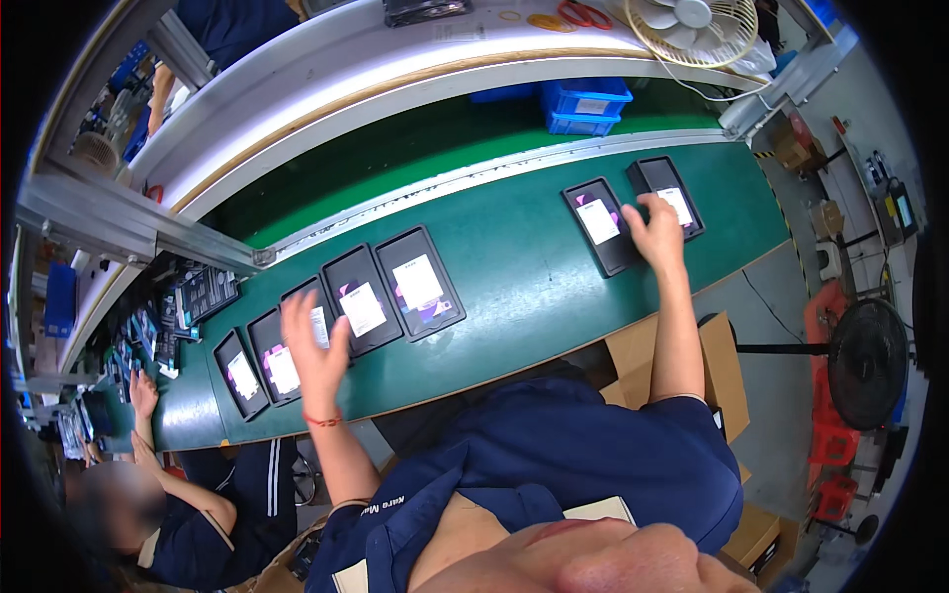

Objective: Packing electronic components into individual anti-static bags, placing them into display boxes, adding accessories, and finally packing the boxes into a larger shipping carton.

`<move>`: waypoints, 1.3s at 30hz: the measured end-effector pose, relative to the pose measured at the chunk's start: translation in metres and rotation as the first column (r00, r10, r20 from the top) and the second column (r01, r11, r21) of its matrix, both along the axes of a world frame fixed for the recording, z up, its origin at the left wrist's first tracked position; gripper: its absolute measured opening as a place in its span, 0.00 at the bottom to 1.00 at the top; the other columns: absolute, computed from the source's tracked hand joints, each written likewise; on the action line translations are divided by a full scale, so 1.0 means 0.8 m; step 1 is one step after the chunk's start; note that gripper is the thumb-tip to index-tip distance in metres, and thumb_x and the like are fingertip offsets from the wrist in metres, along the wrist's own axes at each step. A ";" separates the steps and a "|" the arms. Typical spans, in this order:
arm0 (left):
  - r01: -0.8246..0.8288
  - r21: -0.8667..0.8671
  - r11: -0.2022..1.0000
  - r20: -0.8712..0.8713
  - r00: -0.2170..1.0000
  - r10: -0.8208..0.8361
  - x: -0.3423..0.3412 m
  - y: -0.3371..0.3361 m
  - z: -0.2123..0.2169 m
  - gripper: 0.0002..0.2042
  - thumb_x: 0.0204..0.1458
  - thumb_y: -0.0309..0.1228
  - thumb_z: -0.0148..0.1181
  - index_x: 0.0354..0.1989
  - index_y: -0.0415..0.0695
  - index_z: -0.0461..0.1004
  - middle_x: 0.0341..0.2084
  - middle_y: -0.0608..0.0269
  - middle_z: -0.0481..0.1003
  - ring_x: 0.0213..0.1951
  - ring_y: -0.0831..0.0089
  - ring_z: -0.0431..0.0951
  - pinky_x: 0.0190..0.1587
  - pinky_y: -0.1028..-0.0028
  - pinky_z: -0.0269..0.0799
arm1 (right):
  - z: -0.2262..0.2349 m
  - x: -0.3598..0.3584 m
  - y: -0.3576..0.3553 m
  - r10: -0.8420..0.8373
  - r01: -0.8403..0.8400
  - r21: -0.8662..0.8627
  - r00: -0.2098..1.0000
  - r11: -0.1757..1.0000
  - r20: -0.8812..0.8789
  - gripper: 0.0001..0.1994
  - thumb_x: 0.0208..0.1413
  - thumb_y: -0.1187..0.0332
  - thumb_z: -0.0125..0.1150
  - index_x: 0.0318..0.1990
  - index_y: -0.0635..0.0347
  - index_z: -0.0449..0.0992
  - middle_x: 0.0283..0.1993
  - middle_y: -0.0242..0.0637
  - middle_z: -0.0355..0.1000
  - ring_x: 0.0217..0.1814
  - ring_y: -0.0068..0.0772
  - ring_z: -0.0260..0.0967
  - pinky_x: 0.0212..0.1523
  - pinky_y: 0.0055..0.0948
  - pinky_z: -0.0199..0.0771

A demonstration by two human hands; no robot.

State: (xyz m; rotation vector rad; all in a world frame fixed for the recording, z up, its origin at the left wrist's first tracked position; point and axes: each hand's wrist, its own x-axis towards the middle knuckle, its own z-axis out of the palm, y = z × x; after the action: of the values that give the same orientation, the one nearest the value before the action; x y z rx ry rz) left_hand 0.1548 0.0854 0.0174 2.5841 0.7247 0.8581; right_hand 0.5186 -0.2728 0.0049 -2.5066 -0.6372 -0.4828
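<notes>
Several shallow black trays lie on the green table, each with a white sheet and purple-printed pieces inside. Over the left row hovers my left hand, fingers spread and holding nothing visible; it partly covers a black tray. Beside it lie another tray and the row's rightmost tray. My right hand is at the far right pair, thumb and fingers apart, between a tray and the end tray, which looks deeper or stacked. Whether its fingertips touch the end tray I cannot tell.
A pile of dark packages lies at the left, near a seated co-worker's hand. Blue bins stand behind the table under a white shelf. An open cardboard box is below the right table edge, near a black fan.
</notes>
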 end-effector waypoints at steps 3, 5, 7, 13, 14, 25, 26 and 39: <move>0.290 -0.018 0.957 -0.042 0.956 -0.290 0.079 -0.060 0.018 0.23 0.45 0.35 0.64 0.51 0.41 0.70 0.53 0.46 0.66 0.60 0.47 0.60 0.60 0.49 0.53 | -0.036 -0.031 0.022 0.088 -0.089 -0.076 0.996 0.993 -0.017 0.18 0.43 0.61 0.67 0.40 0.62 0.74 0.43 0.46 0.70 0.46 0.50 0.65 0.47 0.42 0.67; 0.404 -0.012 0.915 -0.167 0.901 -0.401 0.113 -0.102 0.011 0.24 0.46 0.39 0.63 0.52 0.45 0.70 0.56 0.49 0.64 0.62 0.46 0.57 0.61 0.42 0.48 | -0.044 -0.073 0.073 0.076 -0.077 -0.057 0.997 0.995 -0.015 0.19 0.43 0.62 0.67 0.41 0.63 0.73 0.46 0.47 0.68 0.47 0.50 0.63 0.47 0.42 0.66; 0.496 -0.125 0.859 -0.237 0.826 -0.512 0.137 -0.134 0.010 0.27 0.52 0.43 0.57 0.59 0.47 0.64 0.62 0.51 0.59 0.66 0.54 0.51 0.63 0.40 0.39 | -0.044 -0.114 0.120 0.203 -0.203 -0.025 0.979 0.979 -0.013 0.18 0.45 0.65 0.65 0.42 0.65 0.72 0.46 0.47 0.67 0.46 0.49 0.63 0.46 0.42 0.67; 0.379 -0.233 0.896 -0.358 0.823 -0.441 0.137 -0.136 -0.028 0.29 0.54 0.48 0.52 0.61 0.45 0.61 0.64 0.53 0.56 0.68 0.56 0.48 0.63 0.38 0.31 | -0.012 -0.140 0.148 0.418 -0.395 0.195 0.904 0.898 -0.093 0.19 0.46 0.67 0.62 0.45 0.65 0.70 0.44 0.51 0.69 0.46 0.53 0.65 0.47 0.43 0.67; 0.359 -0.200 0.912 -0.401 0.819 -0.410 0.129 -0.129 -0.027 0.29 0.54 0.48 0.53 0.61 0.44 0.62 0.64 0.54 0.56 0.68 0.56 0.48 0.63 0.38 0.31 | 0.002 -0.117 0.132 0.353 -0.350 0.169 0.936 0.922 0.009 0.19 0.45 0.67 0.63 0.45 0.65 0.70 0.43 0.50 0.69 0.45 0.53 0.65 0.46 0.43 0.67; 0.419 -0.183 0.889 0.024 0.906 -0.422 0.160 -0.116 0.009 0.14 0.50 0.37 0.60 0.40 0.39 0.75 0.44 0.51 0.74 0.55 0.50 0.67 0.57 0.53 0.60 | -0.010 0.018 -0.035 -0.102 0.144 -0.297 0.983 0.944 0.153 0.14 0.51 0.59 0.60 0.23 0.61 0.74 0.17 0.50 0.69 0.21 0.53 0.70 0.25 0.45 0.71; 0.502 -0.221 0.836 0.084 0.864 -0.497 0.183 -0.130 0.007 0.14 0.50 0.36 0.60 0.39 0.38 0.75 0.42 0.50 0.75 0.53 0.49 0.69 0.56 0.58 0.63 | -0.006 0.010 -0.026 -0.094 0.126 -0.307 0.989 0.943 0.118 0.14 0.52 0.60 0.59 0.24 0.62 0.74 0.17 0.50 0.70 0.21 0.53 0.71 0.25 0.46 0.71; 0.631 -0.447 0.634 0.167 0.755 -0.634 0.326 -0.301 -0.070 0.49 0.45 0.29 0.60 0.66 0.33 0.26 0.63 0.43 0.54 0.64 0.55 0.56 0.66 0.51 0.42 | 0.001 -0.037 0.054 -0.063 0.062 -0.204 0.998 0.977 0.003 0.16 0.55 0.59 0.54 0.22 0.62 0.72 0.18 0.52 0.71 0.22 0.55 0.72 0.23 0.47 0.71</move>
State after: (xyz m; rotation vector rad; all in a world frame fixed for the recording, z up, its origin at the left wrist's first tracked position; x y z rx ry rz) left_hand 0.4157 -0.1555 -0.0387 2.1251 -0.0312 0.3677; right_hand 0.4887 -0.2298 0.0060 -2.7277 -0.6364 -0.4560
